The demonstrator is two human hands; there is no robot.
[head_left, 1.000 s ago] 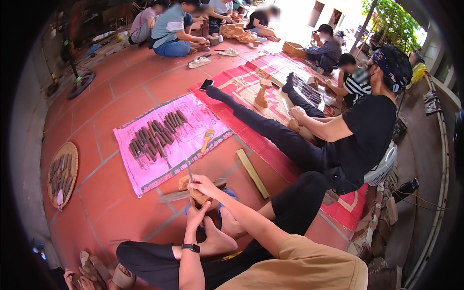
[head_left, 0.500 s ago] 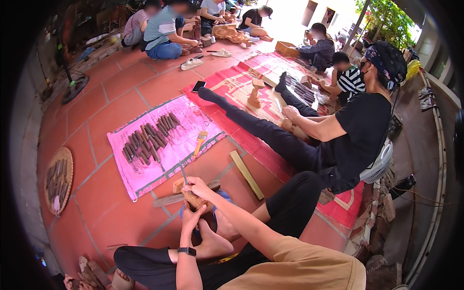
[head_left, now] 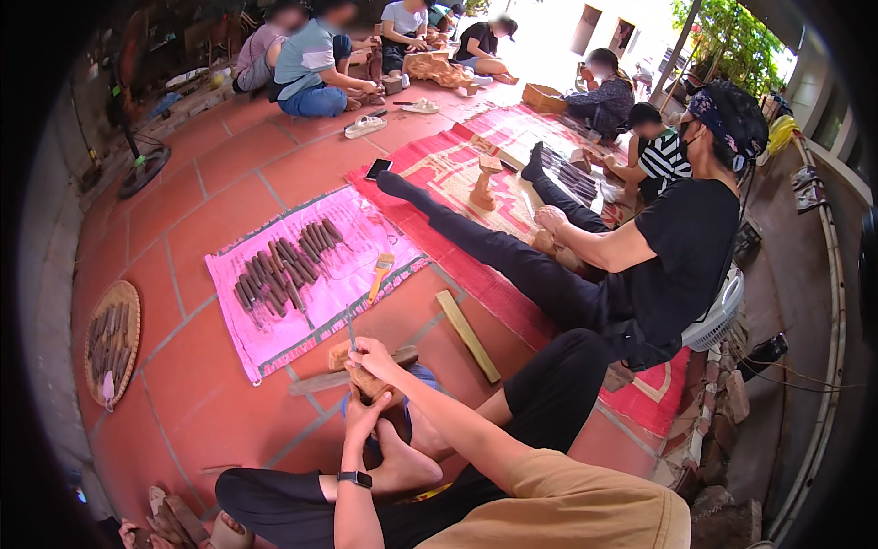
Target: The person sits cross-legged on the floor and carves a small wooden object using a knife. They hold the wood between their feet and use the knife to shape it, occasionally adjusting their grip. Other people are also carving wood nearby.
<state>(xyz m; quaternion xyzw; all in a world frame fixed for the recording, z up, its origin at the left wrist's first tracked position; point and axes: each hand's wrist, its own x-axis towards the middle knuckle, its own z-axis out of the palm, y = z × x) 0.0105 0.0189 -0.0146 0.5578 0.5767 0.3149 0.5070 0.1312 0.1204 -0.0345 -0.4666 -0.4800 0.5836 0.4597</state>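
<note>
Orange-brown wood piece sits clamped in left hand; right hand, fingers closed round a slim tool, partly hides the wood; pink cloth beyond

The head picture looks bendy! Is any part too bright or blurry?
Head view, right: the pipe bows near the picture's edge; head view, top: glare whitens the ground; head view, back: people's heads look smudged; head view, middle: the held wood looks dark underneath.

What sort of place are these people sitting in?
Probably a wood-carving workshop: dark-handled tools lie on a pink cloth, the left hand holds a wooden piece, and a big wooden lump sits farther back.
</note>
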